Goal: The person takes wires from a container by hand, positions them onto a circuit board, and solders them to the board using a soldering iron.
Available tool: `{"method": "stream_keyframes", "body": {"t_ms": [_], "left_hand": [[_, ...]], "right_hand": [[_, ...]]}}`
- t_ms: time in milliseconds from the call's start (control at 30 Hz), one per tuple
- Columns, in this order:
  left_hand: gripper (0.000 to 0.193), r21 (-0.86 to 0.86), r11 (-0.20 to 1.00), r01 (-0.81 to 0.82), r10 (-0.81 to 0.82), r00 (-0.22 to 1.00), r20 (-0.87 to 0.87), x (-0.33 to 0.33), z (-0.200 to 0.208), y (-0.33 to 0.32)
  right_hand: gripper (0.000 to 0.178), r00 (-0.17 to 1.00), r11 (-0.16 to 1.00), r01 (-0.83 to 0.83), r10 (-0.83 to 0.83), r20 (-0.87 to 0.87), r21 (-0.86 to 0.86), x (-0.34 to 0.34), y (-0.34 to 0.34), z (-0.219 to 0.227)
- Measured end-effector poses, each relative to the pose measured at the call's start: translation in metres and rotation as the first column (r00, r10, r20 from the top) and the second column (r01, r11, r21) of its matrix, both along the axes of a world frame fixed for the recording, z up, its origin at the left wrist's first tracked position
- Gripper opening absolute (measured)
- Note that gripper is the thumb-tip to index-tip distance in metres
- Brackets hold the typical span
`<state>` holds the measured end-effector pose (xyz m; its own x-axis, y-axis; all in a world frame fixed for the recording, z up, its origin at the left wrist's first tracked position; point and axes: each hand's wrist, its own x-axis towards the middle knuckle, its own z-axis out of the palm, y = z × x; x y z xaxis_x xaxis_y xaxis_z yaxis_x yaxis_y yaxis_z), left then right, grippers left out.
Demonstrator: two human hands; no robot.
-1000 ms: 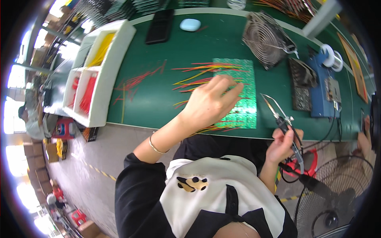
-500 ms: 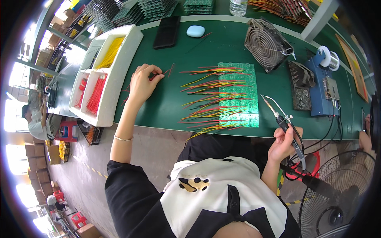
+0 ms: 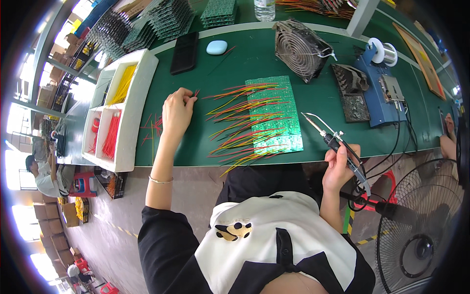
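My left hand is over the table, left of the circuit boards, with thumb and forefinger pinched on a short red wire. In my right hand is a soldering iron with a curved metal feed tube; its tip points up and left, just right of the boards. A panel of green circuit boards lies in front of me. Rows of red, yellow and black wires stick out from its left side. Loose red wires lie beside my left wrist.
A white divided box with yellow and red wires stands at the left. Beyond are a black phone, a pale blue case and a dusty fan. At right are a blue solder feeder and an iron stand.
The whole view has shifted. My left hand has moved right relative to the table, and the loose red wires left of it show more. My right hand still holds the iron near the boards.
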<state>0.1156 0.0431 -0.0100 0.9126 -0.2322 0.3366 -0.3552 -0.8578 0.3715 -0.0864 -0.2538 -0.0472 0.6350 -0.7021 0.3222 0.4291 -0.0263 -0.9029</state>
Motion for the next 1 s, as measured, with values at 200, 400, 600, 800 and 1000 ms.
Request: {"method": "stream_keyframes", "body": {"t_ms": [200,400,600,800,1000], "left_hand": [[0.009,0.26,0.959,-0.116,0.106,0.993,0.055,0.005,0.007,-0.007],[0.004,0.442,0.897,-0.027,-0.055,0.983,0.173,0.002,-0.009,-0.001],[0.003,0.132,0.99,0.056,-0.071,0.991,0.112,-0.034,0.023,-0.031],[0.017,-0.153,0.825,0.545,-0.5,0.828,0.253,-0.101,0.024,-0.106],[0.018,-0.116,0.85,0.514,-0.48,0.846,0.231,-0.112,0.002,-0.131]], "right_hand": [[0.015,1.0,0.999,-0.003,0.003,-0.012,0.037,0.001,0.002,-0.001],[0.011,0.999,0.997,-0.04,0.039,0.021,0.063,-0.001,-0.004,-0.003],[0.011,0.997,0.991,-0.07,0.067,0.035,0.115,-0.004,-0.009,-0.002],[0.013,0.996,0.988,-0.08,0.076,0.037,0.132,-0.008,-0.006,-0.001],[0.015,0.996,0.987,-0.09,0.087,0.027,0.137,-0.015,-0.005,-0.006]]}}
